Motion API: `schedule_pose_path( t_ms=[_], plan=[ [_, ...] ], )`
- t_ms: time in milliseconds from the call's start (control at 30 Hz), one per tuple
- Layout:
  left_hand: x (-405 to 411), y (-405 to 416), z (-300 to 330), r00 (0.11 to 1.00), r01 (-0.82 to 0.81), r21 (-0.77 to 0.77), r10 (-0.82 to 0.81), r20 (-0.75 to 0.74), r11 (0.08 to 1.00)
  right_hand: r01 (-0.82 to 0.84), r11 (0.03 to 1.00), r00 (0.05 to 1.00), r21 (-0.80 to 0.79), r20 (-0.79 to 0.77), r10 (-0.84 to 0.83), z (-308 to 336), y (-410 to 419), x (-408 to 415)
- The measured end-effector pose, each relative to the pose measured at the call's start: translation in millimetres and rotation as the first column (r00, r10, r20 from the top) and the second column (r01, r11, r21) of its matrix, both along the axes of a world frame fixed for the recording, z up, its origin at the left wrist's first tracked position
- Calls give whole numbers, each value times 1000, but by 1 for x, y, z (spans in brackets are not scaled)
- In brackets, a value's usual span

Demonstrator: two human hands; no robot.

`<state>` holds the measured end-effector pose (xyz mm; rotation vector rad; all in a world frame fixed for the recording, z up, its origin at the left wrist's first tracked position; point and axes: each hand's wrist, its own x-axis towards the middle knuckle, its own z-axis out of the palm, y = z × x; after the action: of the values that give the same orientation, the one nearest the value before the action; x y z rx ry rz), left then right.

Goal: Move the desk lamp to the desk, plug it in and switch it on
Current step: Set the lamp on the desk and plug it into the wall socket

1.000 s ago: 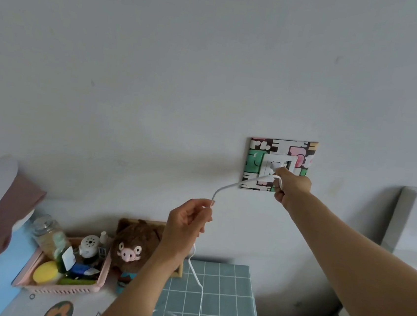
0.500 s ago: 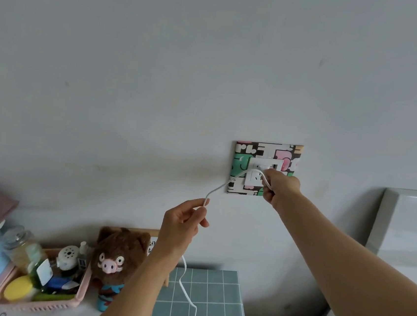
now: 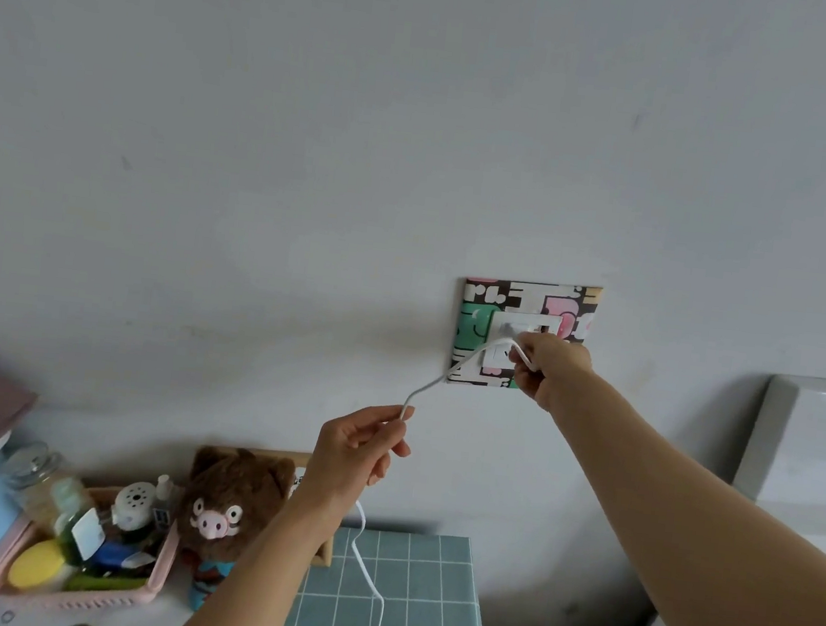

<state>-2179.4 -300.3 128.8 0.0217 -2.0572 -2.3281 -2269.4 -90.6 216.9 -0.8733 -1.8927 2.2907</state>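
A white wall socket [image 3: 526, 332] sits in a colourful patterned surround [image 3: 473, 324] on the grey wall. My right hand [image 3: 545, 370] is closed around the white plug [image 3: 508, 329], which it presses against the socket. The lamp's thin white cable [image 3: 451, 370] runs from the plug down and left to my left hand [image 3: 358, 452], which pinches it. Below that hand the cable hangs to the green tiled desk surface [image 3: 414, 598]. The lamp itself is out of view.
A brown plush pig [image 3: 222, 512] stands against the wall beside a pink basket [image 3: 65, 595] holding bottles and a yellow lid. A glass jar [image 3: 35, 469] stands left of it. A white appliance [image 3: 815, 447] is at the right.
The view swung left and then back right. My right hand has stayed at the socket with the plug, and my left hand has kept its pinch on the cable.
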Motion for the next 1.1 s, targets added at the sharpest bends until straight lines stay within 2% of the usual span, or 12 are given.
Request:
schedule_pose_path(
  t_ms=[133,200,233,267,333,400,433,600,867,933,1000,1100],
  plan=[
    [4,0,2,1000,2,-26,-2,4,1000,-126,980,991,-151,-57,119,-21,9,15],
    [5,-1,0,1000,-4,-22,4,4,1000,-168,980,986,-104,-24,166,-44,6,29],
    [6,-2,-1,1000,-10,-44,10,-4,999,-220,975,975,-17,17,220,-59,2,38],
    [8,-1,-2,1000,-16,-80,14,-20,997,-308,947,951,88,65,304,-72,-4,48],
    [15,-1,-4,998,-31,-140,24,-50,990,-528,813,849,244,143,508,-96,-20,71],
    [20,-2,-5,999,-21,-153,14,-49,988,-682,685,729,257,156,667,-112,-40,93],
    [22,-3,-6,999,-4,-159,-2,-38,987,-714,655,695,248,138,705,-116,-50,102],
    [33,-14,-8,999,41,-169,-46,-21,985,-666,654,700,359,-2,714,-122,-86,129],
    [64,-32,-20,997,56,-134,-49,58,989,-622,669,729,408,-10,684,-127,-96,148],
    [74,-40,-29,994,32,-122,-19,106,992,-635,690,741,347,20,672,-132,-94,153],
    [84,-52,-42,987,-26,-34,31,161,999,-660,711,740,245,45,671,-137,-93,159],
    [101,-69,-68,971,-188,61,176,164,980,-691,712,721,124,55,691,-143,-91,167]
  ],
)
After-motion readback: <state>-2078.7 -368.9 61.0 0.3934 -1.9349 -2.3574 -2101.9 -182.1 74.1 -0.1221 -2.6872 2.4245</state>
